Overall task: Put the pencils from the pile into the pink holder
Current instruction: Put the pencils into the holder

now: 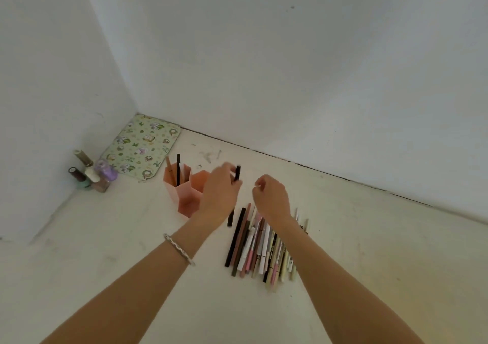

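Observation:
A pink holder point(184, 198) with several hexagonal compartments stands on the white surface; a brown pencil point(169, 169) and a black pencil point(178, 168) stand in its far-left compartment. My left hand point(220, 190) is just right of the holder and grips a black pencil point(237, 173), held nearly upright. The pencil's lower end shows below the hand. My right hand point(270, 197) hovers over the far end of the pile of pencils point(260, 246), fingers curled with nothing seen in them. The pile lies in front of the holder, to the right.
A green patterned mat point(142, 148) lies in the corner behind the holder. Several small nail polish bottles point(91, 173) stand against the left wall. White walls close in the surface at the left and back.

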{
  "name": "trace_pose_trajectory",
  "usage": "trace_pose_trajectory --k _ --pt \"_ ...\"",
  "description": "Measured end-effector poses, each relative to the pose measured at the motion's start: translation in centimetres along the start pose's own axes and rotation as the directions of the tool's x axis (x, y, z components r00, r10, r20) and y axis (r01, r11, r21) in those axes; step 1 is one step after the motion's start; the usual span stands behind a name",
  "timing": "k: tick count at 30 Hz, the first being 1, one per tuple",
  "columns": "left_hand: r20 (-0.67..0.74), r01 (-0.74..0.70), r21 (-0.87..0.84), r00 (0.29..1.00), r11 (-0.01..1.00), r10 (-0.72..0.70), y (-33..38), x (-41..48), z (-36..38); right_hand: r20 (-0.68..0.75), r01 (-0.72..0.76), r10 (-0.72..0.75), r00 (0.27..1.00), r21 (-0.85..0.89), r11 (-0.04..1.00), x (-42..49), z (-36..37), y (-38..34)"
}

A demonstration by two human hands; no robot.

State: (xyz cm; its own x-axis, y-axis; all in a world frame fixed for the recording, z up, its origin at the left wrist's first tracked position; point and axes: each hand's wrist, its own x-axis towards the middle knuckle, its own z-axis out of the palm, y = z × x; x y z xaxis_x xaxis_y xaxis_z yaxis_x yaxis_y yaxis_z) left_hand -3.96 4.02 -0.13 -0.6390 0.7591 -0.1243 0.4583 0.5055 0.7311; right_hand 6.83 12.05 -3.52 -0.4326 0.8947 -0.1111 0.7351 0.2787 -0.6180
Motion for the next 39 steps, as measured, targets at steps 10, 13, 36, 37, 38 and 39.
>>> trace_pose_trajectory --k 10,13,36,37,38,39 --pt "-0.213 -0.118 -0.196 0.974 0.973 0.076 1.3 0.8 -3.9 0.255 0.123 0.038 0.966 -0.586 0.801 -1.7 4.9 -0.9" --pt "-0.264 -0.171 -0.222 0.958 0.96 0.109 1.1 0.5 -4.5 0.237 0.037 0.081 0.968 -0.455 0.89 -1.8 4.7 -1.7" --pt "-0.643 -0.154 -0.095 0.763 0.983 0.058 -7.6 0.6 -12.1 -0.33 0.36 -0.207 0.921 0.516 0.777 -1.7 1.5 -13.3" --pt "-0.651 -0.179 -0.125 0.757 0.976 0.056 -7.2 0.5 -12.5 -0.307 0.366 -0.237 0.922 0.488 0.792 -2.0 2.2 -13.4" --pt "-0.652 -0.211 -0.156 0.756 0.965 0.06 -6.7 0.5 -12.9 -0.287 0.373 -0.263 0.921 0.457 0.807 -2.2 2.8 -13.5" --pt "-0.65 -0.24 -0.187 0.757 0.953 0.063 -6.2 0.5 -13.1 -0.269 0.377 -0.282 0.921 0.426 0.823 -2.4 3.3 -13.4"
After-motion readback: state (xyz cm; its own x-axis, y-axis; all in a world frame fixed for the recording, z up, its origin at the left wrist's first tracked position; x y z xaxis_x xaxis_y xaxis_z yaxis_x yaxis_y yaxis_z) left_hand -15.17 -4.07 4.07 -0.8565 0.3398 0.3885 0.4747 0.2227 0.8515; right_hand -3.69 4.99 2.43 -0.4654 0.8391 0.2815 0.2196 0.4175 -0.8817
